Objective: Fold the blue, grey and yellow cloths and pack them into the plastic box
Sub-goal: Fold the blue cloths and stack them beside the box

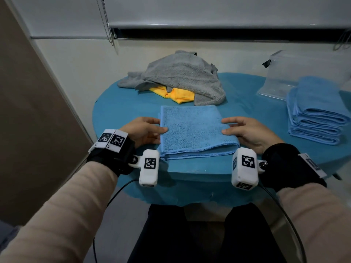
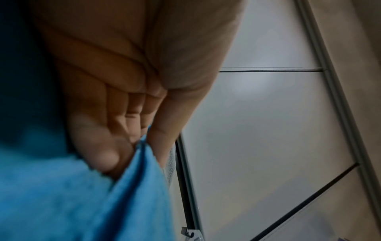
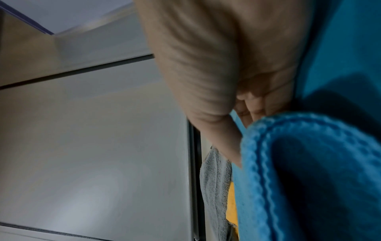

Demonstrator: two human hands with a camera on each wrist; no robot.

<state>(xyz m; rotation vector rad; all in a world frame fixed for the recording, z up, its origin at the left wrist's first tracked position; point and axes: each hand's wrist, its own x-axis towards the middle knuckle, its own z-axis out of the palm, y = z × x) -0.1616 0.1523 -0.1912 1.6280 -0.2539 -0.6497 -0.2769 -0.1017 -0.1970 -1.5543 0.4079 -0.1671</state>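
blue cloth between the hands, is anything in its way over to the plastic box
Partly. The stack of folded blue cloths lies right of the blue cloth, in front of the plastic box; the table between shows nothing else.

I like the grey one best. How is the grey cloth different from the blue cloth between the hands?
The grey cloth lies crumpled in a heap; the blue cloth is folded flat. Nobody touches the grey cloth; both hands touch the blue cloth. Both rest on the table.
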